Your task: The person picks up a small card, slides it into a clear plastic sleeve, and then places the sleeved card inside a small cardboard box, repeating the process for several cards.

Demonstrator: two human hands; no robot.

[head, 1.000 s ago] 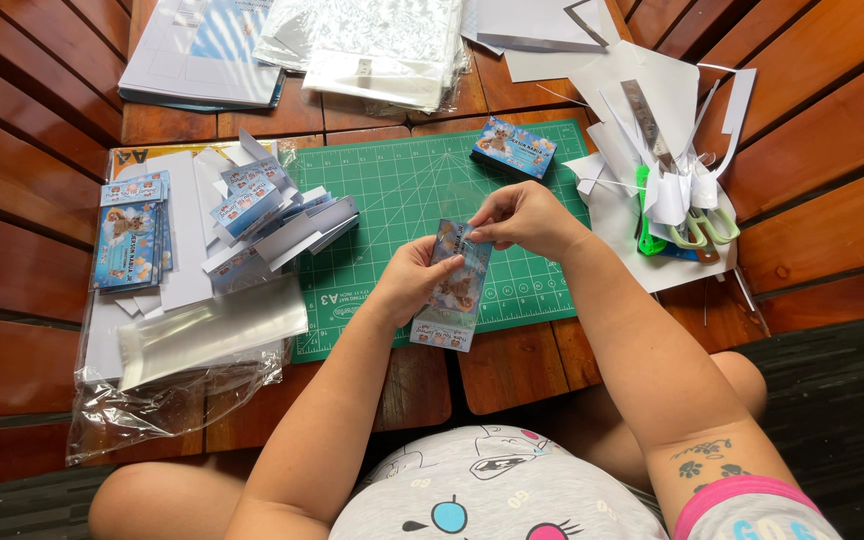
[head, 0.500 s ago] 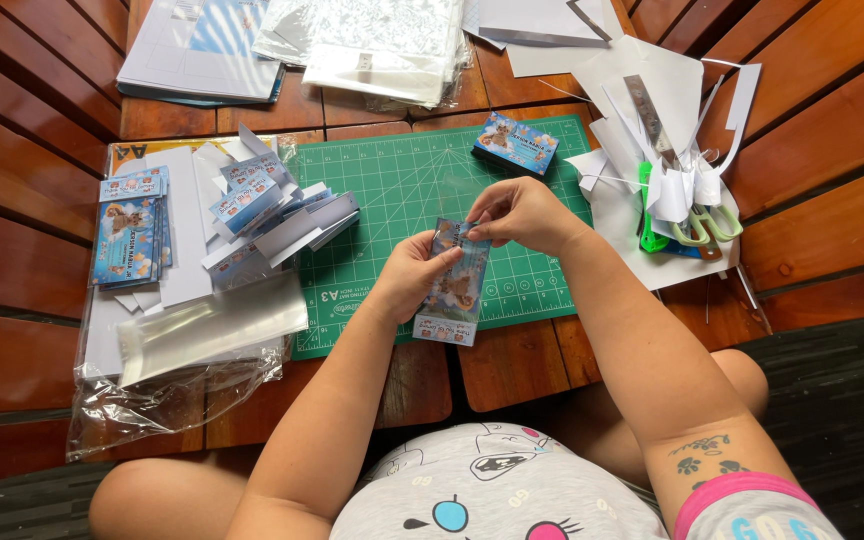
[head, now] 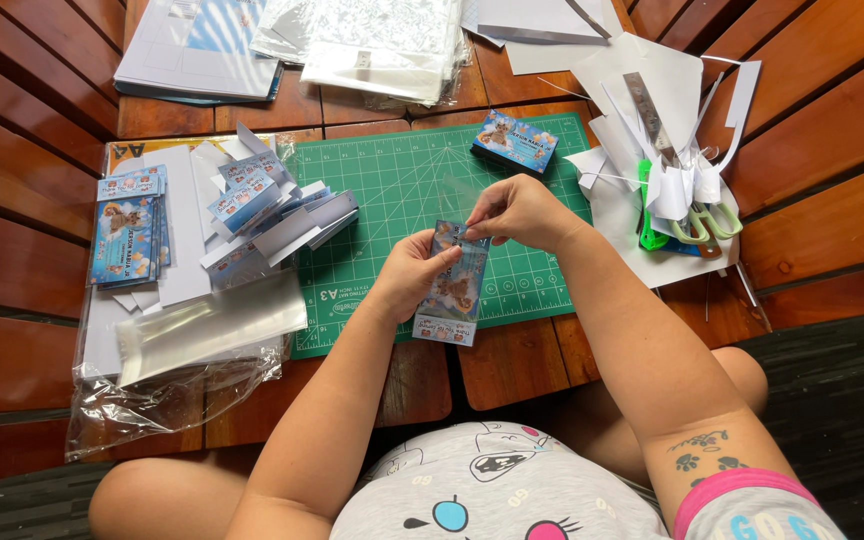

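Seen from above: both hands pinched on a small blue printed card, held over the near edge of a green cutting mat on a slatted wooden desk. Left hand gripping the card's left side, right hand nipping its top corner. Stack of matching blue cards far left, loose folded cards beside it, clear plastic sleeves below. Another blue card on the mat's far corner. Green scissors among white paper scraps at right.

Reddish-brown slatted wooden table is seen, evenly lit by daylight; dark woven flooring is visible below its near edge.
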